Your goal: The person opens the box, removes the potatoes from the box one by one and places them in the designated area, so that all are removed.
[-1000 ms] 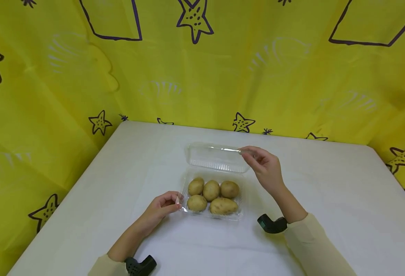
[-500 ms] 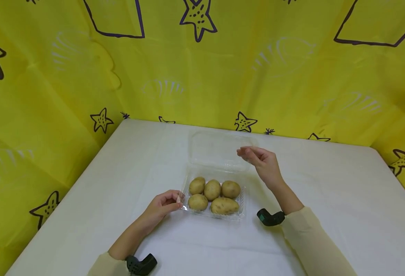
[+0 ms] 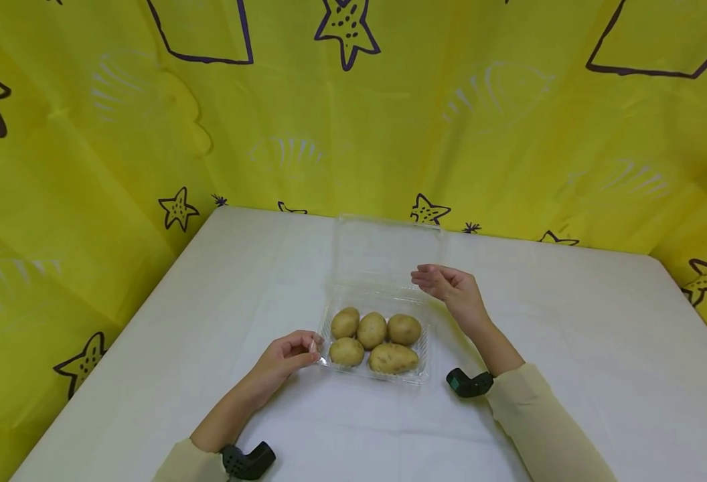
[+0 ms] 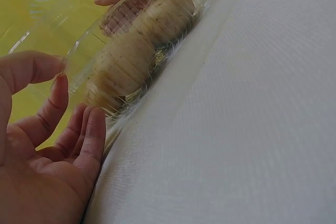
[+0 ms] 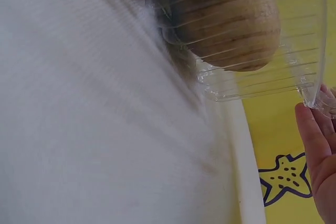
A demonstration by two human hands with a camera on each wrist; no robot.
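A clear plastic clamshell box [image 3: 422, 355] stands on the white table with several potatoes [image 3: 392, 359] in its base. Its see-through lid [image 3: 383, 251] is tipped up and back, toward the yellow cloth. At the box's left front corner, my left hand [image 3: 284, 361] pinches the rim between thumb and finger, as the left wrist view also shows. My right hand [image 3: 452, 291] hovers by the right end of the fold between lid and base, fingers extended and gripping nothing. In the right wrist view, a potato [image 5: 231, 24] shows through the ribbed wall, with fingers [image 5: 312, 129] beside the rim.
A white cloth covers the table [image 3: 179, 321]. Yellow patterned cloth [image 3: 353, 134] hangs behind it and along the sides. Black wrist cameras [image 3: 469, 383] are worn on both arms.
My right hand has let go of the lid's edge and dropped slightly. The lid has swung back, away from the base. My left hand keeps its pinch on the corner.
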